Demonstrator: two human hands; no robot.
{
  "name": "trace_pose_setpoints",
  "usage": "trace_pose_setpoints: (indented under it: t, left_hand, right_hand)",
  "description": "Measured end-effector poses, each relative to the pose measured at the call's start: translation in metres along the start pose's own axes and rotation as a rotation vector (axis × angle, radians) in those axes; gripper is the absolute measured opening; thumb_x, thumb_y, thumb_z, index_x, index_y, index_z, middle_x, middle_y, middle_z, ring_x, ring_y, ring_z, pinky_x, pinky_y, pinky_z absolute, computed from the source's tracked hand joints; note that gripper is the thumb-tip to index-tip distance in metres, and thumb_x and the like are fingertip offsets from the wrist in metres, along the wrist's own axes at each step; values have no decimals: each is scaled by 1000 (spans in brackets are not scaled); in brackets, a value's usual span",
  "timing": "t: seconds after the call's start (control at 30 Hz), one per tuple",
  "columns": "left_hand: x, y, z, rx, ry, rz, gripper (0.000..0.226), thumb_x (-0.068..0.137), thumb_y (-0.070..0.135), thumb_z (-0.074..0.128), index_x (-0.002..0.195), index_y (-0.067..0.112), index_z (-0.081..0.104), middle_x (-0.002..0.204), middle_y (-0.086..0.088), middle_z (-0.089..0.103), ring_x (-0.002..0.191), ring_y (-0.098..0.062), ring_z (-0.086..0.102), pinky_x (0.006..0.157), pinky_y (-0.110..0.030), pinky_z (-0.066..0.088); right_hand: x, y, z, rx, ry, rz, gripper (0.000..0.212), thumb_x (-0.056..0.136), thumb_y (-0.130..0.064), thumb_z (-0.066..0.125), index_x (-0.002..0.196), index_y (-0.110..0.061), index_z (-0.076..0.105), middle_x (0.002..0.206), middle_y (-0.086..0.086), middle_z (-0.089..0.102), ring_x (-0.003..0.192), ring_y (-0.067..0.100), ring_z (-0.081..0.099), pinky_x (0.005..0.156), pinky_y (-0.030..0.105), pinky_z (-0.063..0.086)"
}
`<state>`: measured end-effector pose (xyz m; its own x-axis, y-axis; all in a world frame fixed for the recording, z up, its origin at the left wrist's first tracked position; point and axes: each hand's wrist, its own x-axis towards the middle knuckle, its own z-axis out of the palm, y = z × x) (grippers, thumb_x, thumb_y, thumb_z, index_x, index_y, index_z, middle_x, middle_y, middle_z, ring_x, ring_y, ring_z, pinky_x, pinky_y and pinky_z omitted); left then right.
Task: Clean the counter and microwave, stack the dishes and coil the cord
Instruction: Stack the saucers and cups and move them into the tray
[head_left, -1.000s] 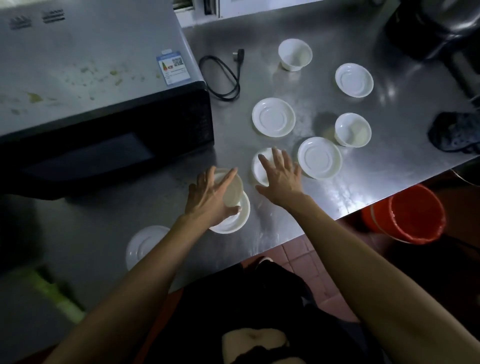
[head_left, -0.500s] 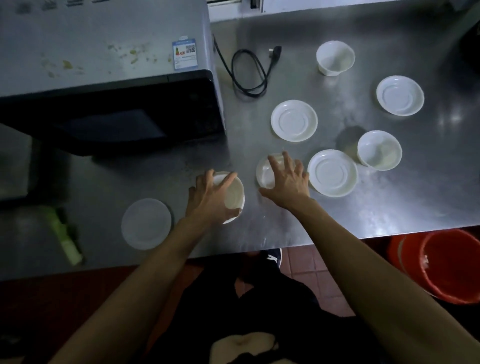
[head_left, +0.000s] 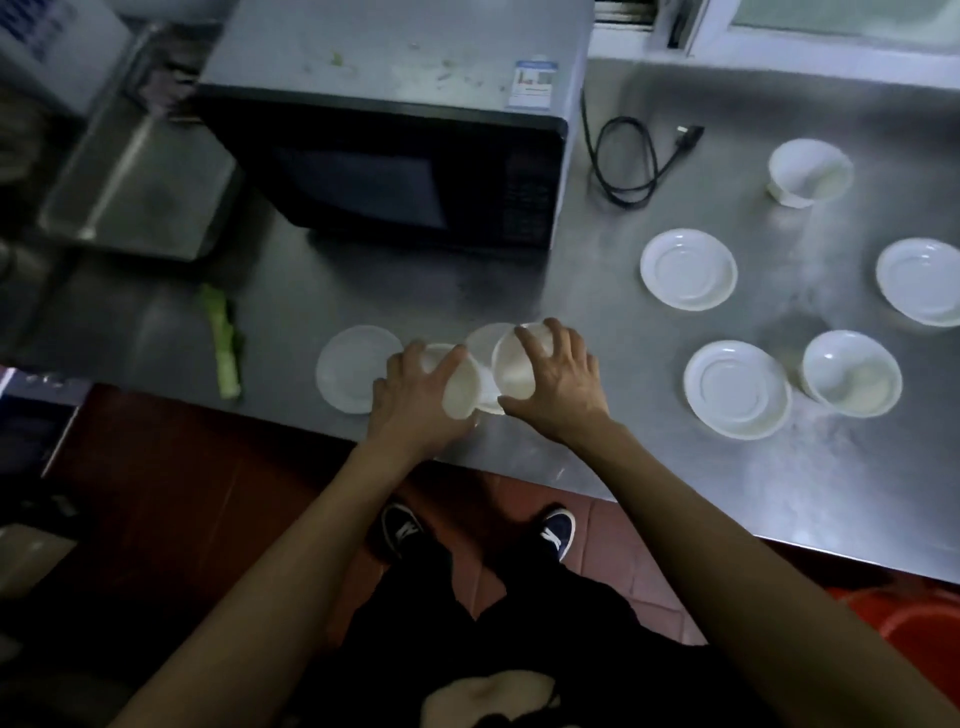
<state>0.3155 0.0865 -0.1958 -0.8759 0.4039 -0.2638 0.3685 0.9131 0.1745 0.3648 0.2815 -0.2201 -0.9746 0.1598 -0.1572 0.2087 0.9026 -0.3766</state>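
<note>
My left hand (head_left: 415, 400) grips a small white bowl (head_left: 462, 389), tilted on its side. My right hand (head_left: 558, 384) grips a second white bowl (head_left: 511, 371), held tilted right beside the first, above a saucer (head_left: 483, 338) near the steel counter's front edge (head_left: 675, 499). Another saucer (head_left: 348, 369) lies just left of my left hand. Further right lie three saucers (head_left: 688, 270) (head_left: 735, 389) (head_left: 919, 280) and two bowls (head_left: 852, 374) (head_left: 810, 171). The black microwave (head_left: 395, 171) has crumbs on its grey top. Its black cord (head_left: 623, 156) lies looped beside it.
A green vegetable scrap (head_left: 226, 348) lies on the counter at the left front. A steel tray or sink (head_left: 140, 176) stands left of the microwave. Below the counter edge are red floor tiles (head_left: 613, 551) and a red bucket (head_left: 909, 618).
My right hand has picked up the bowl it was reaching for and brought it left against the bowl in my left hand. Both bowls are now lifted and tilted. The view swung left.
</note>
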Motion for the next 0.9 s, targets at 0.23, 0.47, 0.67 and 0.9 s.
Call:
trace_pose_setpoints:
  t: [0.23, 0.47, 0.67, 0.9]
  left_hand:
    - [-33, -88, -7, -90, 17, -142, 90, 73, 63, 63, 148, 45, 16, 150, -8, 19, 126, -36, 33, 99, -53, 38]
    - [-78, -205, -16, -151, 106, -296, 98, 62, 70, 71, 144, 48, 22, 146, -4, 24, 127, -34, 33, 100, -52, 38]
    - [-112, -299, -29, -125, 175, -329, 96, 64, 69, 73, 143, 48, 21, 144, -6, 25, 125, -33, 32, 98, -52, 37]
    - [-144, -377, -49, -128, 241, -412, 98, 66, 70, 72, 145, 47, 18, 146, -6, 20, 128, -32, 30, 99, -52, 37]
  right_hand:
    - [17, -85, 22, -55, -44, -136, 95, 74, -63, 70, 151, -33, 24, 161, 7, 17, 144, 36, 21, 110, 58, 31]
    - [22, -203, 59, -121, -102, -265, 95, 75, -62, 69, 153, -31, 24, 164, 8, 11, 145, 36, 15, 113, 54, 27]
    - [27, -305, 87, -142, -129, -350, 93, 77, -60, 69, 153, -34, 24, 163, 5, 11, 146, 35, 14, 111, 56, 26]
    - [34, -390, 101, -173, -118, -454, 95, 76, -63, 68, 153, -32, 23, 164, 6, 11, 147, 36, 13, 112, 54, 26]
